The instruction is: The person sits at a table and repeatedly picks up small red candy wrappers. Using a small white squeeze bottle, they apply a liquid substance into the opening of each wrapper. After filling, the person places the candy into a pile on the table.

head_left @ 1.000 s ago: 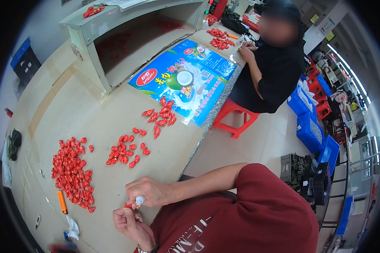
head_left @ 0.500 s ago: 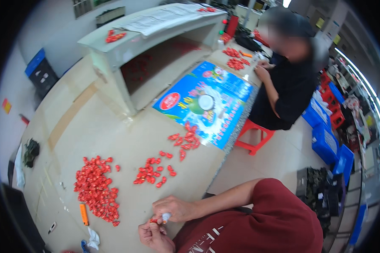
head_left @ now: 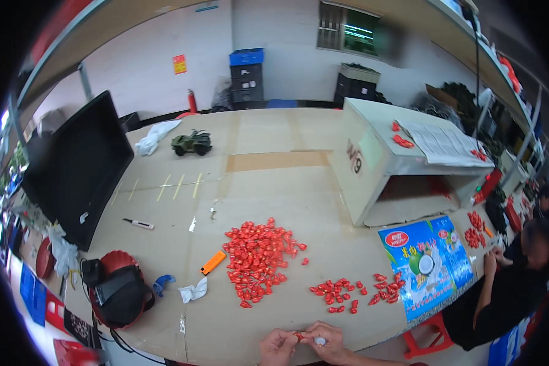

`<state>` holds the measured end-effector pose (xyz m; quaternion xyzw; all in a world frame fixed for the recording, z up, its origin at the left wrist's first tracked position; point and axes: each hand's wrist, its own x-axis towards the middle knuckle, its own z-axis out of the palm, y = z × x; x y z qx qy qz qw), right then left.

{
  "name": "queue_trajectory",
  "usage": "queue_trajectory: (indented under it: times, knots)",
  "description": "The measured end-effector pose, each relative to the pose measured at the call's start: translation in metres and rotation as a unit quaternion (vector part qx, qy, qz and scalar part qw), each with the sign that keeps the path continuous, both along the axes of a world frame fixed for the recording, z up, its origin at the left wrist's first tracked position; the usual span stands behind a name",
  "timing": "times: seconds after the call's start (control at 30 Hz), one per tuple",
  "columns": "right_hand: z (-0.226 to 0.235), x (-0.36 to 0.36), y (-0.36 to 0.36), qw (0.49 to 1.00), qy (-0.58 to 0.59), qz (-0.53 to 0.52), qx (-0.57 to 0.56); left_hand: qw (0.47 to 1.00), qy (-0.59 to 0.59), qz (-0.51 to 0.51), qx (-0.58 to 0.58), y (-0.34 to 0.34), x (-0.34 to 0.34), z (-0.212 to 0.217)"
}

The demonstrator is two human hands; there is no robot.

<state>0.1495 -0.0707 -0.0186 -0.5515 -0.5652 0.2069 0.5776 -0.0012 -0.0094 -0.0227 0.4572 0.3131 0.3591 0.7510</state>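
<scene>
Near the table's front edge, my left hand [head_left: 277, 346] pinches a small red plastic piece [head_left: 298, 336] between thumb and fingertips. My right hand [head_left: 324, 341] meets it from the other side, its fingers also at that piece. A small white bottle [head_left: 319, 341] is tucked in the curled fingers of my right hand; only its round white end shows. Just beyond the hands lies a loose group of red pieces [head_left: 334, 291], with another cluster [head_left: 387, 288] to its right. A large heap of similar red pieces [head_left: 256, 259] spreads over the table farther left.
Left of the heap are an orange-handled tool [head_left: 213, 263], a crumpled white tissue [head_left: 193, 291] and a black-and-red cap [head_left: 121, 293]. A dark monitor [head_left: 82, 174], green toy vehicle [head_left: 192, 143], white shelf box [head_left: 402, 158] and blue printed sheet [head_left: 424, 265] surround the work area. A co-worker [head_left: 506, 280] sits at right.
The view has swung left and up, so my hands now appear at the lower middle. They stay close together around the red piece. The bottle's tip, visible earlier, is now turned out of sight.
</scene>
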Motion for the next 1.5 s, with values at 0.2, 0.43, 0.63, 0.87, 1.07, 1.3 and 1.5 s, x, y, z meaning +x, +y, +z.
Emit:
queue_trajectory:
  times: [0.2,0.43,0.63,0.87,1.07,1.3,1.5]
  knots:
    - [0.004,0.000,-0.002,1.000,-0.008,-0.010,-0.020,0.999,0.042,0.004,0.021,-0.005,0.001,0.002]
    - [0.006,-0.001,0.004,0.998,-0.048,-0.031,-0.034,0.999,0.025,-0.019,0.017,0.001,0.001,0.000]
    - [0.008,-0.001,0.003,0.998,-0.046,-0.013,-0.031,0.999,0.033,-0.019,0.006,0.001,0.000,0.000]
    - [0.008,0.000,0.005,0.999,-0.045,-0.003,0.007,0.998,0.054,-0.022,0.005,0.000,-0.002,0.007]
    - [0.004,0.005,0.005,0.999,-0.036,-0.012,0.010,0.999,0.040,-0.019,0.005,0.004,0.004,0.009]
    - [0.005,-0.002,0.005,0.990,0.082,-0.092,-0.060,0.999,0.032,-0.027,-0.012,0.011,0.010,0.018]
    - [0.011,0.001,0.002,0.996,0.029,-0.078,0.005,0.997,0.007,-0.049,-0.062,0.011,0.008,0.025]
